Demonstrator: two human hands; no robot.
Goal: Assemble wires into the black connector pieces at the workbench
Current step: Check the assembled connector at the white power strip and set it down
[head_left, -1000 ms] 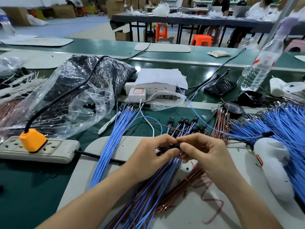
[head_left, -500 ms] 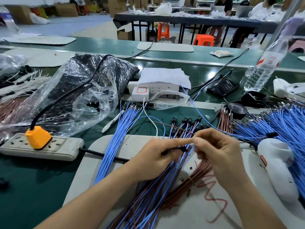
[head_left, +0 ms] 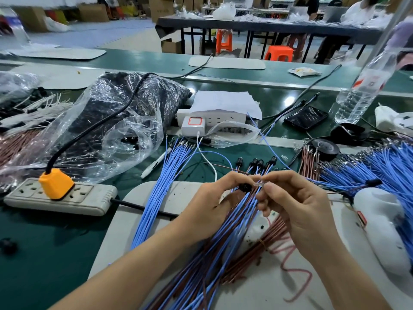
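**Fingers.** The left hand (head_left: 212,204) is gripping one black connector piece (head_left: 244,187) between thumb and forefinger, with the remaining fingers curling beneath it. The right hand (head_left: 297,209) is pinching a wire end (head_left: 260,184), thumb and forefinger closed tight on it. It is holding the end just beside the connector's opening (whether the two are touching cannot be told). Its other three fingers are curling loosely toward the palm. Both hands are hovering over the white mat (head_left: 138,211), which is lying on the green surface (head_left: 44,253). A fan of mixed blue and brown wires (head_left: 223,247) is running under the wrists.

**Writing.** The water bottle (head_left: 362,86) is carrying a red-and-white label, but its text is too blurred to read. A red scribble (head_left: 292,267) on the mat is forming no legible word.

**Count.**
- At least five finished connectors (head_left: 254,162) are lying just beyond the hands, with their wires trailing toward the person.
- One loose bundle of blue wires (head_left: 161,193) is lying to the left.
- One banded bundle of brown wires (head_left: 266,240) is lying under the right hand.
- One large heap of blue wires (head_left: 391,166) is lying at the right.
- Two power strips are showing: the grey strip (head_left: 89,200), carrying one orange plug (head_left: 55,183), and the white strip (head_left: 214,117).
- One clear plastic bag (head_left: 107,121) is holding dark parts.
- One phone (head_left: 306,117) and one black tape roll (head_left: 325,147) are lying on the surface.
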